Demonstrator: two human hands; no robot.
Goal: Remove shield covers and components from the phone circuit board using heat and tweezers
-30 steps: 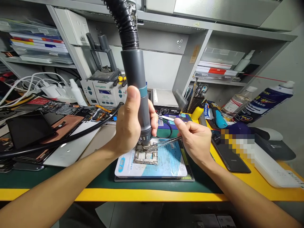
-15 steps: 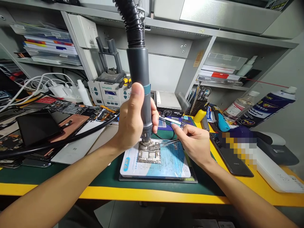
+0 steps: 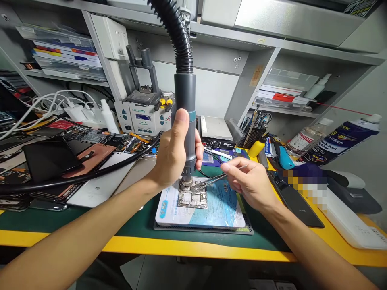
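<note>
My left hand (image 3: 173,157) is wrapped round the dark grey handle of a hot air gun (image 3: 185,92), thumb up along its side. The gun stands nearly upright, its metal nozzle right above the top left part of a phone circuit board (image 3: 193,199). Between the fingers of my right hand (image 3: 249,179) are metal tweezers (image 3: 216,177), slanting down to the left. Their tips reach the upper part of the board close to the nozzle; whether they touch it I cannot tell. Under the board lies a blue and white pad (image 3: 223,217).
A ribbed black hose (image 3: 173,28) rises from the gun. Behind stands a hot air station (image 3: 145,119). Phones and loose boards (image 3: 90,161) crowd the left, with a thick black cable (image 3: 121,167) across them. On the right are a dark phone (image 3: 299,205), a spray can (image 3: 341,139) and a bottle (image 3: 311,135).
The hot air gun's upper end has swung slightly right, so it stands straighter. My right hand has turned a little, and the tweezers' rear end now shows above its fingers. The view has shifted slightly.
</note>
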